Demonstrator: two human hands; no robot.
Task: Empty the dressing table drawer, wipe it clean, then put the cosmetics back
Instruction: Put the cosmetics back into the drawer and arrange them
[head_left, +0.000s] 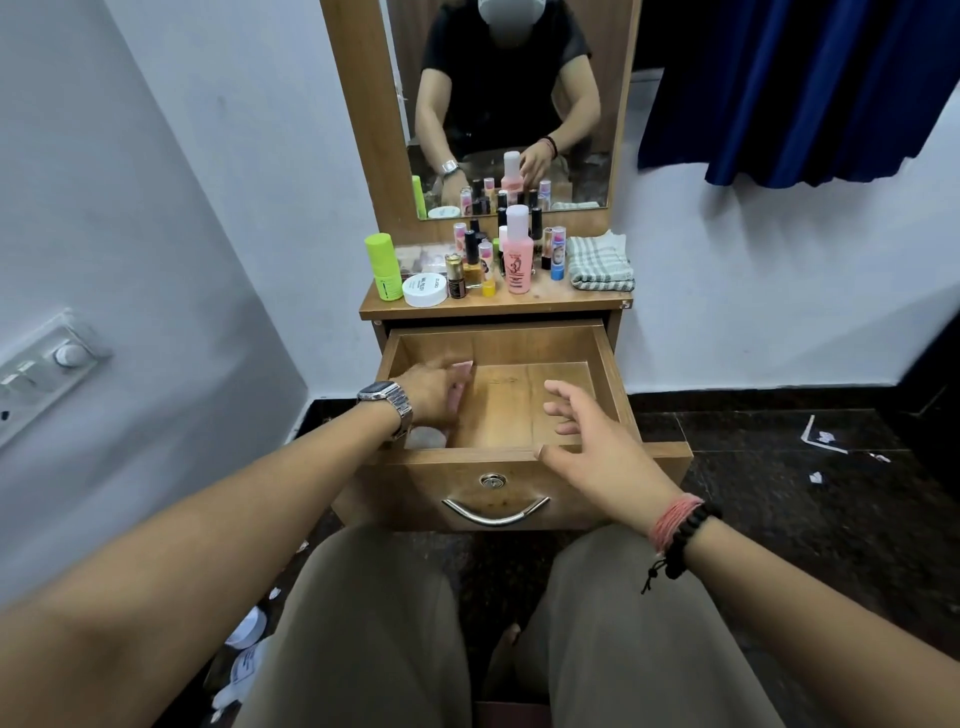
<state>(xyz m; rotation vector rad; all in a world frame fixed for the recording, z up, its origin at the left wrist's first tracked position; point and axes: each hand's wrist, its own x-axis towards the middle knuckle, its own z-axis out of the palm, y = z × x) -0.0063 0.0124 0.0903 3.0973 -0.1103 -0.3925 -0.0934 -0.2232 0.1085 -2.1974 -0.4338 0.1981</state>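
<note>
The wooden drawer (602, 364) stands pulled out below the dressing table top (587, 300). My left hand (428, 392) reaches into its left side and closes on a pale pink item (461, 370), mostly hidden under my fingers. A whitish round thing (425, 437) lies in the drawer's near left corner below my wrist. My right hand (592, 441) hovers over the drawer's front right, fingers spread, holding nothing. The rest of the drawer floor is bare wood. Cosmetics crowd the top: a pink bottle (518, 254), a green bottle (383, 267), a white jar (425, 289), several small bottles.
A folded checked cloth (600, 262) lies on the top's right end. A mirror (511, 104) rises behind. A white wall with a switch panel (47, 371) is on the left, a blue curtain (810, 88) at upper right. Paper scraps (823, 434) litter the dark floor.
</note>
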